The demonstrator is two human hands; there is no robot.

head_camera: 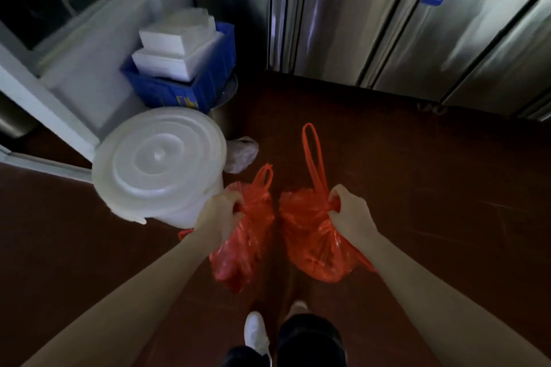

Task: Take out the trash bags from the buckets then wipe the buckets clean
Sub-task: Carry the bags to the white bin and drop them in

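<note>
Two full red trash bags hang over the dark red floor in front of me. My left hand grips the gathered top of the left red bag. My right hand grips the top of the right red bag, whose long handle loop stands up above my fist. A white lidded bucket stands just left of my left hand, its lid on. Neither bag sits in a bucket.
A grey plastic bag lies on the floor beside the white bucket. Behind it a blue crate holds white foam boxes atop a steel pot. Stainless cabinet doors line the far wall. My feet are below.
</note>
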